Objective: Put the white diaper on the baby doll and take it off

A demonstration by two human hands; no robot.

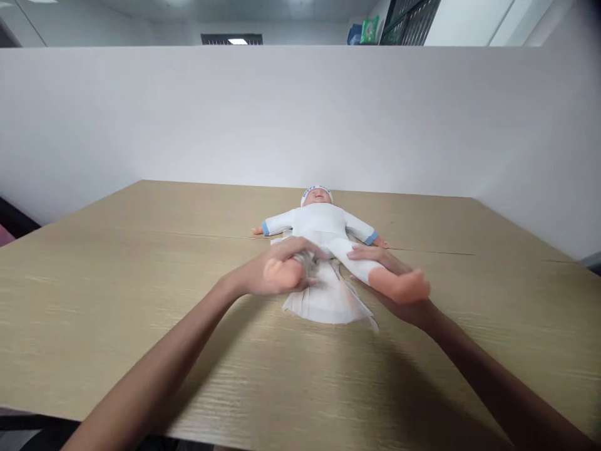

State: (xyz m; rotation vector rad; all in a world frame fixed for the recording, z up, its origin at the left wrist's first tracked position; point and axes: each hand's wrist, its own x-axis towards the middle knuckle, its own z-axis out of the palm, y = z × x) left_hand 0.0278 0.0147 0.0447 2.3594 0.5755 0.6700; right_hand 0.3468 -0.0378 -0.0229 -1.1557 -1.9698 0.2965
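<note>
A baby doll (323, 227) in a white suit with blue cuffs and a white cap lies on its back on the wooden table (141, 300), head away from me. A white diaper (323, 300) is spread under its hips and legs. My left hand (272, 270) is wrapped round the doll's left-side leg near the foot. My right hand (394, 282) lies under and around the other leg, fingers curled on it, with the bare foot (406, 285) sticking out toward me.
A white partition wall (188, 113) stands behind and to the right of the table. Bare tabletop stretches to the left and right of the doll. The table's near edge runs along the bottom.
</note>
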